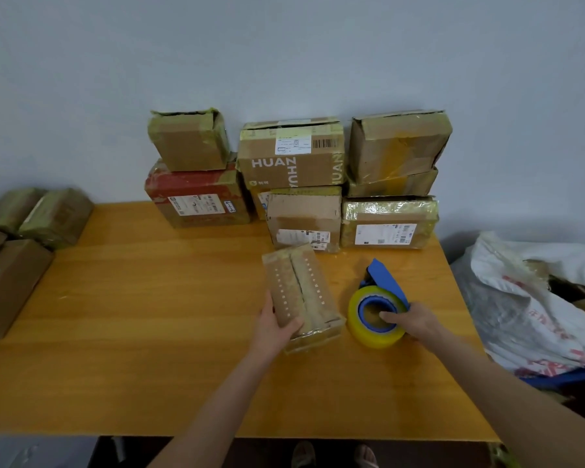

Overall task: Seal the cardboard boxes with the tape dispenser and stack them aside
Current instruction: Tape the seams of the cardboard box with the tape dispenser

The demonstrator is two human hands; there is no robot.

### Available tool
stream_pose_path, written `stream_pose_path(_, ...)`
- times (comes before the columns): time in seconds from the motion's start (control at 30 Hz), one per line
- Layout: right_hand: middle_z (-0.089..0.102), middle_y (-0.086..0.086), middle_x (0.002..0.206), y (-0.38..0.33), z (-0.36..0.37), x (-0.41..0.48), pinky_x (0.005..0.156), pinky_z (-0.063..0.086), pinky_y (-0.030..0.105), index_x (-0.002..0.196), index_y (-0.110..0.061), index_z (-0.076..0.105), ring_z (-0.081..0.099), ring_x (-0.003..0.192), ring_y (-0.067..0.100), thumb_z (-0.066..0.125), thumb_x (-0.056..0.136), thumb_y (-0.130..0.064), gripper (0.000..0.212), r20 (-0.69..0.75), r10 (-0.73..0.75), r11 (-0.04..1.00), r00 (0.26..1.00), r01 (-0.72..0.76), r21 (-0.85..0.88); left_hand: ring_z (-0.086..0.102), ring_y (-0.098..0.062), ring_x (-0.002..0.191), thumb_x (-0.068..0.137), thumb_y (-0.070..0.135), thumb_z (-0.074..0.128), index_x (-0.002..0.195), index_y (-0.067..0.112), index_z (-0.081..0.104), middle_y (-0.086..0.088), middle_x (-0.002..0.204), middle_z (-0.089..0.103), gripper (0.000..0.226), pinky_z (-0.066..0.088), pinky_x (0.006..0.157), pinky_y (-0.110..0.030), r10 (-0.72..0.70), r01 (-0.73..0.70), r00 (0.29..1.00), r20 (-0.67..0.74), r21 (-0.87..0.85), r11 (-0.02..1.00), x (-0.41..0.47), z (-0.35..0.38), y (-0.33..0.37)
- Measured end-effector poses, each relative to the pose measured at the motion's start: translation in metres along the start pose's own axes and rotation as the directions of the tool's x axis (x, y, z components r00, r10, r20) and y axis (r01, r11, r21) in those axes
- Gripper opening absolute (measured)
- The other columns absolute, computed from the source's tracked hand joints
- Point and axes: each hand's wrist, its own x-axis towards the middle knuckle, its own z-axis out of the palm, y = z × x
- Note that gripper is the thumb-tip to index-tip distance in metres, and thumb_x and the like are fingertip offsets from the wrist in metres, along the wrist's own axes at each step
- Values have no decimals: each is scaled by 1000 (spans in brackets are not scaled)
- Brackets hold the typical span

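Parcels (304, 221) crowd behind the box (301, 288) left fingers (294, 324) grip; right fingers (390, 317) clasp the tape dispenser (385, 282).

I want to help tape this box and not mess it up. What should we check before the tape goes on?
1. Box held steady: the left hand grips the near end of the small cardboard box. Ok.
2. Flaps shut: both top flaps meet along the middle seam. Ok.
3. Tape ready to lift: the right hand grips the tape dispenser, thumb in the roll's core. Ok.
4. Loose tape end waiting at the blade: cannot tell.
5. Space to work: bare wood of the table shows to the left of the box. Ok.
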Motion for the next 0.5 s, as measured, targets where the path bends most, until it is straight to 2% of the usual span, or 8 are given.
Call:
stream_pose_path(0.07, 41, 5, 63, 1, 3, 5, 52, 31, 30, 76, -9, 46, 39, 53, 17, 74, 85, -24, 32, -35, -36, 999, 999, 35, -30, 44, -22, 131, 90, 26, 66, 155, 21, 5, -4, 149, 38, 89, 42, 106, -43, 4, -3, 998, 61, -27, 1000, 0, 1, 4)
stream_pose_path(0.13, 41, 6, 64, -4, 4, 8, 53, 33, 33, 71, -12, 43, 40, 55, 18, 74, 81, -14, 33, -41, -65, 998, 997, 64, -20, 41, -21, 134, 93, 28, 61, 155, 19, 7, -2, 152, 35, 82, 40, 108, -39, 13, -15, 994, 107, 23, 1000, 2, 3, 11)
stream_pose_path(0.2, 39, 7, 63, -9, 1, 11, 51, 31, 35, 66, -13, 38, 38, 53, 19, 74, 77, -6, 39, -38, -77, 993, 996, 80, 83, 41, -22, 134, 95, 28, 58, 154, 19, 11, -3, 151, 36, 76, 40, 107, -38, 18, -25, 993, 119, 62, 998, 3, 5, 17)
stream_pose_path(0.23, 42, 7, 65, -13, -2, 11, 52, 33, 35, 67, -12, 41, 41, 53, 19, 75, 75, -4, 35, -35, -85, 986, 996, 89, 141, 42, -21, 133, 95, 28, 58, 154, 20, 13, -3, 151, 37, 74, 40, 107, -39, 19, -25, 992, 122, 55, 998, 2, 6, 18)
stream_pose_path(0.3, 58, 10, 81, -21, -7, 8, 58, 44, 34, 87, -3, 58, 60, 70, 23, 81, 76, -18, 30, 37, -72, 958, 997, 58, 281, 44, -21, 131, 95, 29, 57, 153, 24, 14, -1, 149, 39, 73, 42, 106, -41, 15, -19, 991, 131, 33, 999, 0, 6, 18)
stream_pose_path(0.37, 67, 13, 104, -26, -11, 7, 75, 54, 39, 111, -2, 60, 66, 97, 31, 81, 76, -38, 55, 167, -33, 908, 985, -40, 416, 47, -22, 128, 96, 32, 56, 153, 25, 17, -1, 146, 42, 70, 44, 104, -42, -16, 13, 991, 129, 30, 999, -2, 6, 18)
stream_pose_path(0.43, 70, 15, 108, -29, -13, 3, 87, 56, 45, 118, -5, 62, 67, 99, 34, 80, 76, -40, 58, 238, -65, 873, 969, -60, 483, 50, -24, 124, 96, 36, 54, 151, 23, 22, -3, 143, 45, 64, 48, 99, -42, -80, 76, 991, 108, 46, 996, -4, 8, 18)
stream_pose_path(0.5, 69, 17, 110, -28, -16, 1, 92, 54, 49, 120, -5, 60, 66, 100, 34, 82, 74, -33, 58, 234, -89, 884, 968, -31, 467, 52, -26, 121, 97, 38, 51, 150, 19, 26, -5, 142, 46, 61, 52, 93, -41, -153, 153, 985, 85, 10, 988, -7, 12, 17)
